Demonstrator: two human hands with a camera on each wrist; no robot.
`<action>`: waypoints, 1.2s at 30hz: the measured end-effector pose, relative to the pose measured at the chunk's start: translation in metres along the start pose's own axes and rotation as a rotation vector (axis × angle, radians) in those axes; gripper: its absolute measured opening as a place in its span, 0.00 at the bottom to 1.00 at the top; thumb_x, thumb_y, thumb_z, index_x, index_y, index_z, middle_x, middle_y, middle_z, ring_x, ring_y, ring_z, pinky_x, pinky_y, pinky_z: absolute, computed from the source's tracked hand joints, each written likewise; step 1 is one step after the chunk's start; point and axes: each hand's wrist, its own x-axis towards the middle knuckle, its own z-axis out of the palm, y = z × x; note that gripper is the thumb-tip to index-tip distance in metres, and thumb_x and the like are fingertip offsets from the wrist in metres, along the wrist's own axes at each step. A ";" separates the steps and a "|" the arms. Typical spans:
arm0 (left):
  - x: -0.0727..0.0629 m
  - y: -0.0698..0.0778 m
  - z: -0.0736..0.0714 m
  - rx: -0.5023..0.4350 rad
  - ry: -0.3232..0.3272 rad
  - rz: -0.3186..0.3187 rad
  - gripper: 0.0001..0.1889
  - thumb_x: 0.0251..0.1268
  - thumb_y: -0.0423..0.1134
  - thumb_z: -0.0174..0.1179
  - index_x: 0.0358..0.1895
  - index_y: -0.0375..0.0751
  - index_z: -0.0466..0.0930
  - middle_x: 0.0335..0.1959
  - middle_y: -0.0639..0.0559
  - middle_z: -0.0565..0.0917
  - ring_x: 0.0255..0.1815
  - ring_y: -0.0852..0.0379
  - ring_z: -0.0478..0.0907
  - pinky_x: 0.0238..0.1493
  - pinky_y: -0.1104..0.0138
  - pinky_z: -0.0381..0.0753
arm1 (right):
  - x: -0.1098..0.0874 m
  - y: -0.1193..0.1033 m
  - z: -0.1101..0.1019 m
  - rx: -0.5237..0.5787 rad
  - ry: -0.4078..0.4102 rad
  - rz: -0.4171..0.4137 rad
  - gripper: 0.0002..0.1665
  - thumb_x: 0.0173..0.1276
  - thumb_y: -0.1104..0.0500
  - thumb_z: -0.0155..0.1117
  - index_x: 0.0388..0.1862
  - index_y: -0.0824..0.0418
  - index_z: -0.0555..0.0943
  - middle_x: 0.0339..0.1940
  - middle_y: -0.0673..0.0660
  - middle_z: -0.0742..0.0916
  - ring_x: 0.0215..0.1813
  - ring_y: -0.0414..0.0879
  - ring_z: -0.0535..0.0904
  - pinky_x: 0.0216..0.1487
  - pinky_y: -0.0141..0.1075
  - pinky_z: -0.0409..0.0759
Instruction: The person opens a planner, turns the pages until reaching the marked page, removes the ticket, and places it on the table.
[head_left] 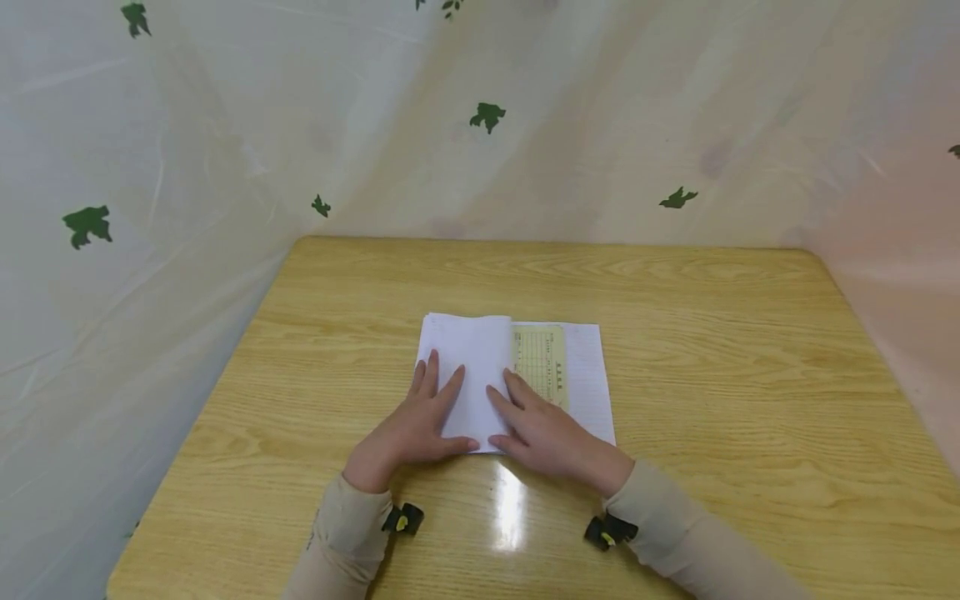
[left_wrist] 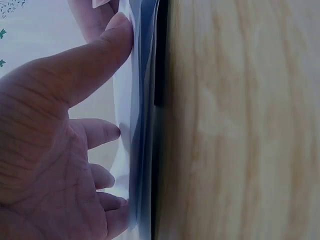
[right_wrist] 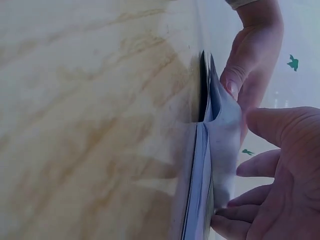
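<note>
A notebook [head_left: 471,337] lies spread on the table, with white pages on the left and a lined page [head_left: 588,367] on the right. On the right side lies a yellow printed slip [head_left: 542,350] with a ruled grid, its lower part covered by the right hand. My left hand [head_left: 420,423] rests on the left page with its fingers spread and thumb along the lower edge. My right hand [head_left: 551,437] touches the paper near the middle fold, fingertips down. In the right wrist view the page [right_wrist: 227,135] bulges up at the fold.
The notebook rests on a wood-grain table [head_left: 720,350]. A pale curtain [head_left: 585,125] with green leaf-like prints hangs behind and at both sides. Black straps with small devices sit at both wrists, over beige sleeves [head_left: 675,533].
</note>
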 end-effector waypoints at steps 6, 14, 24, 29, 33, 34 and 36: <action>-0.001 0.002 0.000 0.036 0.007 0.018 0.52 0.54 0.64 0.66 0.78 0.45 0.53 0.75 0.27 0.29 0.74 0.27 0.27 0.69 0.39 0.52 | 0.000 -0.001 0.002 -0.028 -0.021 -0.047 0.36 0.75 0.47 0.54 0.72 0.69 0.65 0.75 0.73 0.60 0.75 0.65 0.54 0.72 0.54 0.57; 0.004 0.006 0.003 0.211 -0.015 0.109 0.46 0.57 0.63 0.64 0.76 0.48 0.59 0.76 0.27 0.42 0.75 0.26 0.36 0.70 0.36 0.45 | -0.001 0.006 0.000 -0.109 -0.080 -0.068 0.31 0.78 0.50 0.49 0.73 0.66 0.65 0.76 0.66 0.62 0.77 0.62 0.52 0.73 0.56 0.53; 0.005 0.010 0.002 0.153 -0.066 0.074 0.43 0.61 0.58 0.64 0.77 0.51 0.58 0.77 0.30 0.44 0.76 0.30 0.39 0.70 0.37 0.47 | 0.006 0.027 -0.022 0.077 0.015 -0.013 0.29 0.74 0.54 0.56 0.71 0.63 0.69 0.73 0.62 0.69 0.75 0.62 0.59 0.72 0.59 0.53; 0.005 0.011 0.003 0.142 -0.079 0.063 0.43 0.61 0.58 0.64 0.77 0.51 0.57 0.77 0.31 0.43 0.76 0.31 0.37 0.71 0.37 0.45 | 0.015 0.051 -0.039 0.068 0.205 0.249 0.38 0.68 0.56 0.65 0.73 0.65 0.64 0.74 0.70 0.63 0.73 0.68 0.57 0.70 0.61 0.57; 0.005 0.011 0.004 0.134 -0.089 0.055 0.42 0.61 0.58 0.64 0.77 0.52 0.57 0.77 0.32 0.42 0.76 0.31 0.36 0.71 0.38 0.44 | 0.020 0.072 -0.046 0.120 0.212 0.460 0.51 0.66 0.55 0.67 0.77 0.69 0.50 0.74 0.73 0.61 0.72 0.70 0.57 0.69 0.60 0.58; 0.006 0.011 0.004 0.136 -0.093 0.052 0.42 0.61 0.58 0.64 0.77 0.53 0.57 0.77 0.32 0.42 0.76 0.32 0.36 0.71 0.38 0.44 | 0.021 0.076 -0.047 0.141 0.207 0.492 0.53 0.66 0.54 0.68 0.78 0.69 0.47 0.74 0.73 0.61 0.72 0.70 0.57 0.69 0.60 0.59; 0.006 0.011 0.004 0.136 -0.095 0.047 0.42 0.61 0.58 0.64 0.77 0.53 0.57 0.78 0.32 0.42 0.77 0.32 0.36 0.71 0.38 0.43 | 0.022 0.082 -0.047 0.186 0.200 0.530 0.58 0.64 0.52 0.70 0.78 0.68 0.43 0.73 0.71 0.65 0.73 0.68 0.57 0.70 0.58 0.59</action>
